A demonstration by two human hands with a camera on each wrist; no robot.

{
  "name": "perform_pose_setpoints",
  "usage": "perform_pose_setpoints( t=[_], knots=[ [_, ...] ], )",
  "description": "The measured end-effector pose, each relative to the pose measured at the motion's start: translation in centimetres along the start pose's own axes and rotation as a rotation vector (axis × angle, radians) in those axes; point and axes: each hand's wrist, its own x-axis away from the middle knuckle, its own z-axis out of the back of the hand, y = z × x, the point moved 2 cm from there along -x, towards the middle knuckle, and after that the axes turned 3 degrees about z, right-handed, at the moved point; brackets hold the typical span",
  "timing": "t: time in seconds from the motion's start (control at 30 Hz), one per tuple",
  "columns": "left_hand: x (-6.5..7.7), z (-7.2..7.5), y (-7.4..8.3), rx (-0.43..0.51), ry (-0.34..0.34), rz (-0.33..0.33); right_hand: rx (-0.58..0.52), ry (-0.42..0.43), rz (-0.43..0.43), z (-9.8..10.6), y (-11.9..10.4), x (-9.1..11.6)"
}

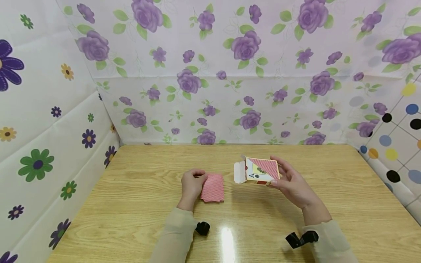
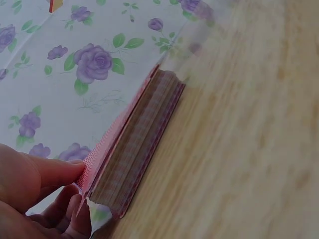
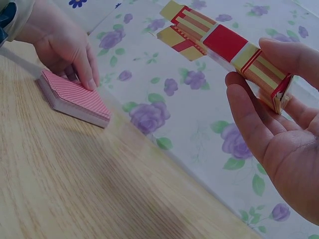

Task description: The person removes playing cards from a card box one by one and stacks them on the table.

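Note:
A stack of playing cards (image 1: 213,189) with red patterned backs lies on the wooden table. My left hand (image 1: 190,185) pinches its left edge between thumb and fingers. From the left wrist view, the top of the stack (image 2: 137,144) slants up slightly from the cards below at the fingers' end. To the right, my right hand (image 1: 296,188) grips a card box (image 1: 262,171) by its right end, held above the table. An ace of spades is printed on it, and its white flap (image 1: 239,172) hangs open toward the left. Its inside is hidden.
The wooden table (image 1: 131,212) reaches back to a wall cloth (image 1: 210,95) with purple roses. Flowered cloth (image 1: 36,146) hangs at the left, dotted cloth (image 1: 399,142) at the right. Black straps (image 1: 302,239) sit at the wrists.

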Motion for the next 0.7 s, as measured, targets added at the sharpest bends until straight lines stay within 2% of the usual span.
perform_pose_setpoints(
  t=[0.37, 0.7],
  knots=[
    [0.2, -0.17, 0.18, -0.072, 0.026, -0.035, 0.005, -0.009, 0.002, -0.07, -0.1, 0.06],
    [0.44, -0.31, 0.25, -0.119, 0.015, -0.073, -0.003, -0.016, 0.007, -0.17, -0.28, 0.1]
  ],
)
